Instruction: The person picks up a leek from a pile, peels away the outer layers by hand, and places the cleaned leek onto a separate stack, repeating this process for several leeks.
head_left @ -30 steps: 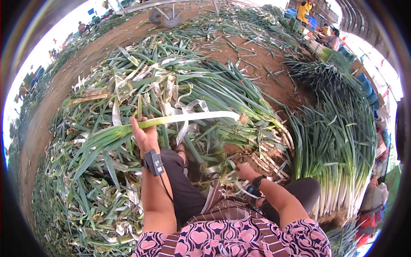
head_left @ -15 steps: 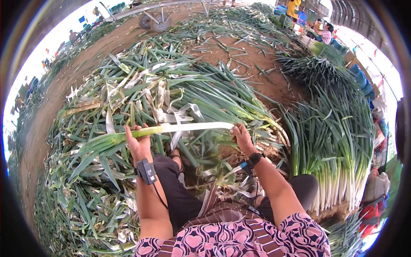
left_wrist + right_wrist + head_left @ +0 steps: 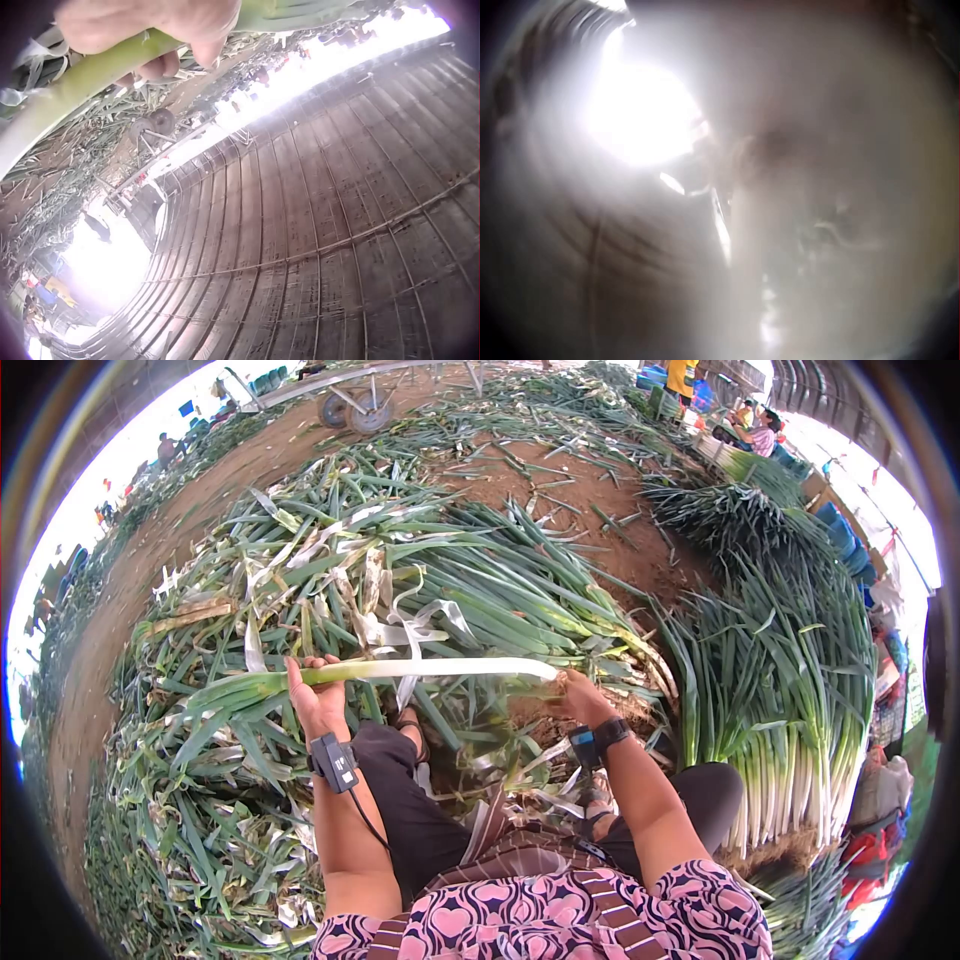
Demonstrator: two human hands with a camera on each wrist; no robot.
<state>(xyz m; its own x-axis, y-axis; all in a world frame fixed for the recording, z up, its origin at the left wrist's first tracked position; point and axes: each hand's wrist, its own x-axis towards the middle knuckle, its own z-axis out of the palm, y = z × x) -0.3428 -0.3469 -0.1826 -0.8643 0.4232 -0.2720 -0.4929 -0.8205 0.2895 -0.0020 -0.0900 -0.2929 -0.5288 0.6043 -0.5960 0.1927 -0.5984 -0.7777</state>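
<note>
A long green onion lies crosswise in front of me, its white stalk bending slightly down at the root end. My left hand grips it where white turns to green, and the leaves trail off to the left. In the left wrist view, fingers of that hand curl around the pale green stalk. At the other end, my right hand pinches the root tip, its fingers covering the roots. The right wrist view is hazy and blurred.
Loose leaves and peelings cover the ground at left. Untrimmed green onions lie ahead; a big row of cleaned ones stands at right. Beyond are a wheeled cart and several people, one in a yellow top.
My right hand has come up from low near my lap to the root end and now holds it. The onion has dropped slightly, and the brownish roots are hidden.
</note>
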